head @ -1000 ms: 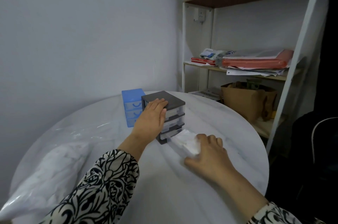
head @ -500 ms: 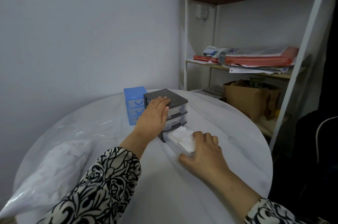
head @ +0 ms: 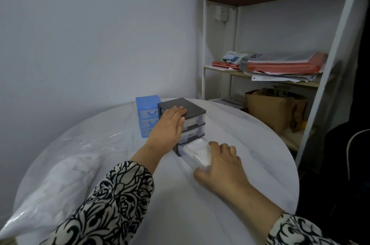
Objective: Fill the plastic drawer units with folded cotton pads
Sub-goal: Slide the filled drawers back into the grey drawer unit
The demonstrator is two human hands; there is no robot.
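Round table (head: pixel 250 144), half-open pad-filled drawer (head: pixel 197 151)

Head-worn view, forward and downward

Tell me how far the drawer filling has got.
Done: the grey unit's bottom drawer holds white cotton pads. In hand: the right hand grips that drawer's front while the left hand steadies the grey unit. Left: its upper drawers' contents are unclear; the blue unit looks empty, and the bag of pads remains bulky.
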